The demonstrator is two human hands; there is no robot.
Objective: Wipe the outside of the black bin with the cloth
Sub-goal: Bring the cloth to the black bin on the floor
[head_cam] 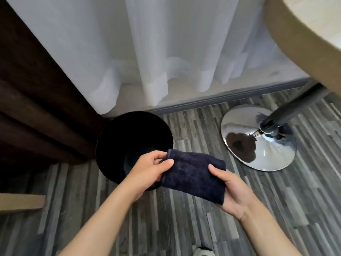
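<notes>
A round black bin [118,139] stands upright on the floor, its open top facing me. Its near right side is hidden behind my left hand and the cloth. A folded dark navy cloth [191,174] is held above the floor, just right of the bin. My left hand [149,169] pinches the cloth's left edge, thumb on top. My right hand [232,193] supports the cloth's right end from below, thumb pressed on its upper face. The cloth does not touch the bin.
A dark brown curtain [35,100] hangs left of the bin, a white sheer curtain [156,52] behind it. A chrome table base [258,145] with a dark pole sits at right under a wooden tabletop [304,30]. The grey plank floor [166,228] stretches below.
</notes>
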